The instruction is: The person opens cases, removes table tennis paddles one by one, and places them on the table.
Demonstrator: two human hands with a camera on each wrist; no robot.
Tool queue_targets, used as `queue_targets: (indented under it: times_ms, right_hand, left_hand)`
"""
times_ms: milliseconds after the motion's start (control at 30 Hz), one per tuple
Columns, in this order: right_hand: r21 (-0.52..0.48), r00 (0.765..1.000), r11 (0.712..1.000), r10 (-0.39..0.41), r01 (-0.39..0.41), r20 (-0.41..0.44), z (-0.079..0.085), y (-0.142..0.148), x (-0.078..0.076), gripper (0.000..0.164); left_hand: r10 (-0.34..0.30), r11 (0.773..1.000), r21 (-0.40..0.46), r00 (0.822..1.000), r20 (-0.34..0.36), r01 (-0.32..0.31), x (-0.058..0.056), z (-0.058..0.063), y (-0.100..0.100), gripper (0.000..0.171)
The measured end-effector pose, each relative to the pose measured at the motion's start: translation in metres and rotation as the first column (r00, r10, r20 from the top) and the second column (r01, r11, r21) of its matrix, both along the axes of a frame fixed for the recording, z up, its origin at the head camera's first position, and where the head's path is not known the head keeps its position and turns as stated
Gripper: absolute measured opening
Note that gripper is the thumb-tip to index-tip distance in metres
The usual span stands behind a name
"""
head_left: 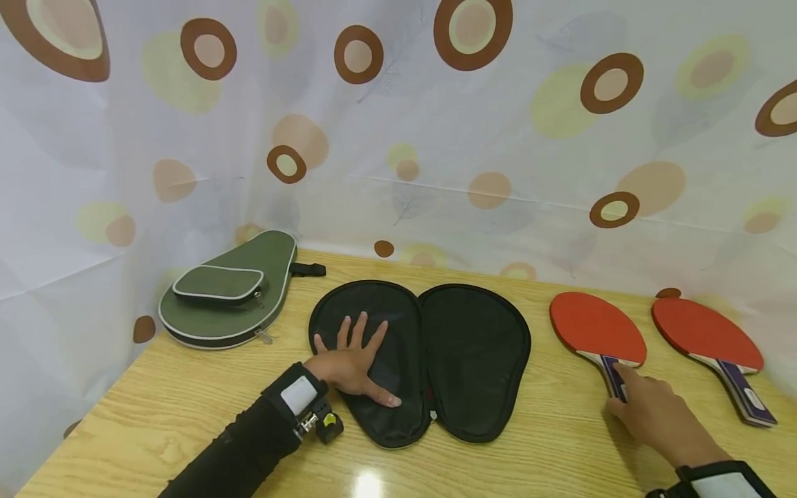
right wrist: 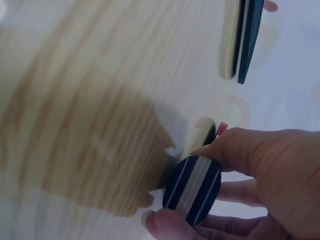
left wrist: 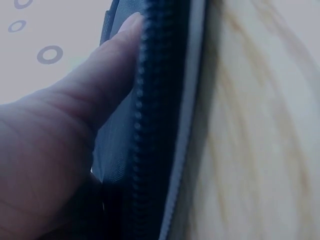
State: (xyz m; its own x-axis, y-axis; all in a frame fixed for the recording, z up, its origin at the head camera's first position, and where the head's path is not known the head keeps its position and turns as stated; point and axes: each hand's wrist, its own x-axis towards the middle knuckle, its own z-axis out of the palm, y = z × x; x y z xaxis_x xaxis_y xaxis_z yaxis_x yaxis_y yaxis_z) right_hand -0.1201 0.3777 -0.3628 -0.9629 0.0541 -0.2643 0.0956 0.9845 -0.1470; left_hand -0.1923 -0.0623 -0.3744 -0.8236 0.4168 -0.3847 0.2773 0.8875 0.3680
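Observation:
An unzipped paddle case [head_left: 476,360] lies spread on the table with its black inside facing up. My left hand [head_left: 355,363], fingers spread, presses flat on its left half. In the left wrist view the thumb [left wrist: 107,75] lies over the case's zipper edge [left wrist: 142,125]. My right hand [head_left: 660,415] grips the handle of a red table tennis paddle [head_left: 598,328]. The right wrist view shows the striped butt of that handle [right wrist: 192,190] between thumb and fingers. Another red paddle [head_left: 706,332] lies just to the right.
A closed green paddle case [head_left: 230,290] with a small zipped pocket and black strap sits at the back left. Behind the wooden table [head_left: 187,408] hangs a patterned white curtain [head_left: 398,138].

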Motion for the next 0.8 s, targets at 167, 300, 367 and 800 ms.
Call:
queue_targets:
  times_ms: [167, 300, 367, 800]
  right_hand:
    - [0.003, 1.000, 1.000, -0.016, 0.016, 0.017, 0.001, 0.007, -0.003, 0.068]
    - [0.015, 1.000, 1.000, -0.006, 0.006, 0.001, 0.000, 0.011, -0.005, 0.068]
    - [0.018, 1.000, 1.000, -0.008, 0.008, -0.002, -0.001, 0.013, -0.006, 0.068]
    - [0.023, 0.999, 0.999, -0.029, 0.029, -0.020, -0.003, 0.032, -0.017, 0.068]
  left_hand:
    - [-0.001, 1.000, 0.010, 1.000, 0.004, 0.001, 0.000, 0.000, 0.000, 0.126]
    - [-0.002, 1.000, 0.008, 1.000, 0.002, 0.002, 0.000, 0.000, 0.000, 0.126]
    - [-0.001, 1.000, 0.008, 1.000, 0.002, 0.001, 0.000, 0.000, 0.000, 0.127]
    - [0.000, 1.000, 0.000, 1.000, 0.002, 0.000, 0.001, 0.001, 0.000, 0.127]
